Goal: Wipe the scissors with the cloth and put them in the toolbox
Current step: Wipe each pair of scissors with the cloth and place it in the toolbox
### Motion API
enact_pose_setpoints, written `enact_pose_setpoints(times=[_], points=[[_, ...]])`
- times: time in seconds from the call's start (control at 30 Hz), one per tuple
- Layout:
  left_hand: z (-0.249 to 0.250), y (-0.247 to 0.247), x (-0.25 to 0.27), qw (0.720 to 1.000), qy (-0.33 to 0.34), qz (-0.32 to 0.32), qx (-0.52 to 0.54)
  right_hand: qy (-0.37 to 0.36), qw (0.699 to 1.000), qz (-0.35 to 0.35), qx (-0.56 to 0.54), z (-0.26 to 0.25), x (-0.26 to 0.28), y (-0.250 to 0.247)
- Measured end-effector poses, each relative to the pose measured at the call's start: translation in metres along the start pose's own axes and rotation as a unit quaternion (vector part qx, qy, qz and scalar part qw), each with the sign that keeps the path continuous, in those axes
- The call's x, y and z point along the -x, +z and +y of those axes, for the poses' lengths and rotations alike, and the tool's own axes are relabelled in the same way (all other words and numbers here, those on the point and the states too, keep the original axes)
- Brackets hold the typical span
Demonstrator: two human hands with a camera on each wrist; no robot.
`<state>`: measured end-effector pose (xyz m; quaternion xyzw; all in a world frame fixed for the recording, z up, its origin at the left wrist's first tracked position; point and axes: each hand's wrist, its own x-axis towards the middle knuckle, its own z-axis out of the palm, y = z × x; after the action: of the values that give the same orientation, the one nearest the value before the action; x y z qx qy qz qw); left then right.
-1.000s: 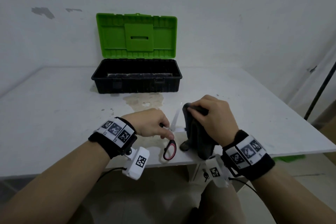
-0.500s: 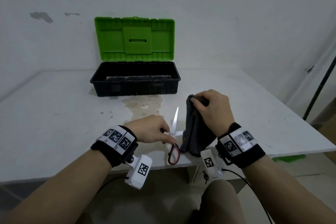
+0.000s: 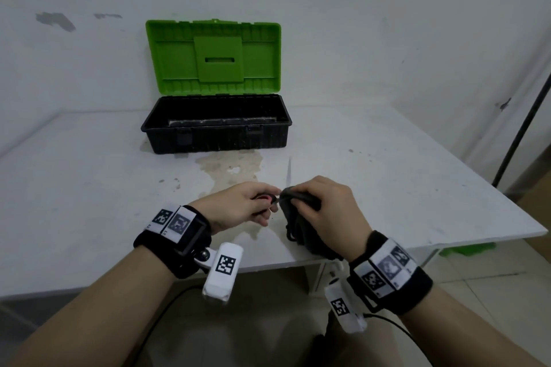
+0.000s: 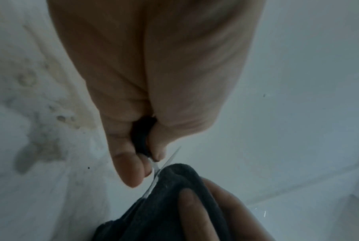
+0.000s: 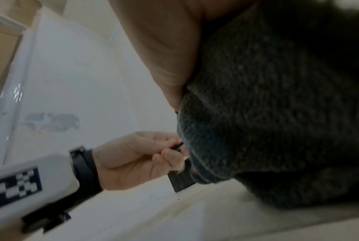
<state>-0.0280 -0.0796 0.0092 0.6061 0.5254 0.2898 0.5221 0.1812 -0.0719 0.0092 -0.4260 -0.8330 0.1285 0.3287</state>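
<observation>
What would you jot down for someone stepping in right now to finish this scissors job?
Left hand: grip on the scissors by the handle, above the table.
Right hand: holds the dark cloth bunched against the blades.
Toolbox: at the back of the table, lid up.
Done: scissors picked up, cloth on the blades.
Left: finish wiping, then lay the scissors in the toolbox.

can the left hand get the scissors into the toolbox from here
Probably yes: the left hand grips the scissors, the toolbox stands open ahead, and only bare table lies between. The cloth wraps the blades.
</observation>
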Motion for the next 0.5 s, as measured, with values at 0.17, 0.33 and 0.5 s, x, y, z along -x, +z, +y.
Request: enact_pose_setpoints(times=[0.17,0.33,0.5], points=[[0.000,0.007,-0.007,0.994,0.031,0.102,0.031,0.000,0.999,0.005,0.049,-0.003,0.000,0.013],[-0.001,0.017,-0.008,0.993,0.038,0.110,0.012,0.020,0.996,-0.014,0.091,-0.006,-0.007,0.015],[0.002,0.021,-0.008,0.994,0.031,0.097,0.042,0.040,0.993,0.000,0.107,-0.005,-0.014,0.010]])
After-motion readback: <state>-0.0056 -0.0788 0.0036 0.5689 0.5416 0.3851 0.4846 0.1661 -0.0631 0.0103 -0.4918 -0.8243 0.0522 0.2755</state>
